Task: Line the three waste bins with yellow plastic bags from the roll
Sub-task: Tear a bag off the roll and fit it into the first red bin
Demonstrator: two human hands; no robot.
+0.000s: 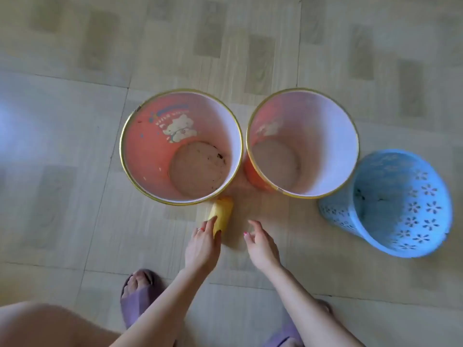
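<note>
Left hand (203, 242) fingers curl on the roll (221, 213); right hand (260, 242) open, empty. Roll looks light, slick, soft: grip across its middle.

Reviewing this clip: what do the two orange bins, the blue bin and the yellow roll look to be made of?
Left orange bin and right orange bin: probably thin plastic or coated card, smooth printed walls with gold rims; unclear which. Blue bin: moulded plastic, matte, with flower-shaped cut-outs through the wall. Yellow roll: looks like thin plastic film wound tight, slightly glossy; the left hand touches it.
</note>
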